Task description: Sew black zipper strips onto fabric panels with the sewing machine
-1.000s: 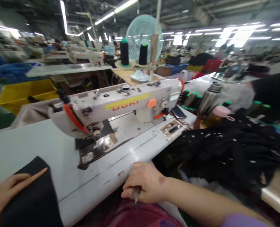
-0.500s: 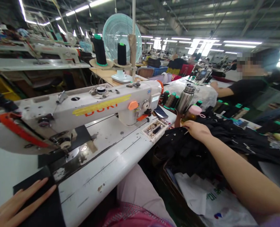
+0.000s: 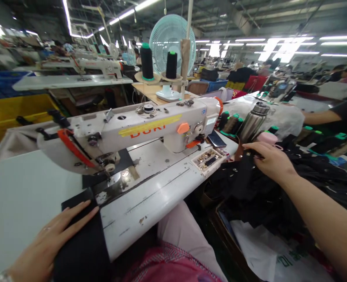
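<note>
My left hand lies flat on a black fabric piece, fingers stretched along it, at the front left of the white sewing table. Just beyond is the needle end of a white sewing machine; another dark piece lies under its head. Over to the right, my right hand is closed, pinching a black fabric strip with a small metal stud near its top. The strip hangs above a heap of black pieces with metal fittings. Its lower end merges with the dark heap.
A small tray of metal parts sits at the table's right edge, near a phone. Behind my right hand stand a steel bottle, a pink-lidded container and thread cones. A co-worker's arm shows at right.
The view has turned left, so everything sits further right. My right hand has raised a black strip from the heap. My left hand stays flat on its fabric piece.
</note>
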### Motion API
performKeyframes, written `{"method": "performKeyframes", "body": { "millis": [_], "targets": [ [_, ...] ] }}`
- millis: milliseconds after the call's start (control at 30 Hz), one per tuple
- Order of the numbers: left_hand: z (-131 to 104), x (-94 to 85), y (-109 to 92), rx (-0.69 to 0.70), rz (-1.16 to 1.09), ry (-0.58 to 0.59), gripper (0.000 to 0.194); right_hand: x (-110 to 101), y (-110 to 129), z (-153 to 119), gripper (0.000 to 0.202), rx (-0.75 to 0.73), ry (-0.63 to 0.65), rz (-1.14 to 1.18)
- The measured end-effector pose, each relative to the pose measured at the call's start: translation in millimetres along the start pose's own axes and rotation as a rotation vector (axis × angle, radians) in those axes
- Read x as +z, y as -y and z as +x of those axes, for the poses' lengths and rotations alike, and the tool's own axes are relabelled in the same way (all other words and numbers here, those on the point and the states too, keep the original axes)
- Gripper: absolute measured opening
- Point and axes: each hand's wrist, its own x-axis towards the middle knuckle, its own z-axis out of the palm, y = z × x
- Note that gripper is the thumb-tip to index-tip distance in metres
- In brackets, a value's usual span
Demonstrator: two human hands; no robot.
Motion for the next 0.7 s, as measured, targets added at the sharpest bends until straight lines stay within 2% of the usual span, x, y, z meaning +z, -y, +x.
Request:
{"method": "performKeyframes", "body": {
  "millis": [100, 167, 200, 267, 333, 400, 433, 500, 633, 700],
  "targets": [
    [7.8, -21.5, -18.6, -0.024, -0.093, 0.008, 0.066, -23.5, 62.2, 5.0, 0.029, -0.243, -0.053, 0.272],
    [11.9, -30.6, -27.5, -0.037, -0.107, 0.023, 0.065, -31.1, 113.4, 9.6, 0.024, -0.246, 0.011, 0.4],
    [12.8, -32.8, -30.2, -0.044, -0.115, 0.032, 0.065, -30.5, 140.7, 10.8, 0.023, -0.196, 0.153, 0.48],
    [12.1, -33.5, -32.8, -0.06, -0.141, 0.037, 0.064, -19.4, 196.2, 8.8, 0.033, -0.079, 0.611, 0.701],
    [9.4, -32.5, -33.5, -0.081, -0.172, 0.029, 0.064, 2.5, 247.9, 0.4, 0.037, -0.045, 1.048, 1.026],
    [7.4, -33.4, -34.8, -0.1, -0.206, 0.02, 0.067, 28.3, 289.8, -11.9, 0.039, -0.029, 1.351, 1.252],
    [7.7, -35.0, -36.2, -0.102, -0.223, 0.02, 0.07, 40.2, 306.1, -18.1, 0.04, -0.009, 1.446, 1.315],
    [11.4, -40.2, -40.7, -0.08, -0.241, 0.033, 0.077, 58.2, 329.7, -28.3, 0.043, 0.04, 1.543, 1.384],
    [27.8, -48.2, -52.4, 0.02, -0.198, 0.109, 0.085, 67.9, 350.8, -32.2, 0.046, 0.047, 1.582, 1.412],
    [35.7, -47.7, -56.7, 0.063, -0.175, 0.137, 0.083, 65.3, 353.0, -24.0, 0.047, -0.068, 1.576, 1.332]
  ]
}}
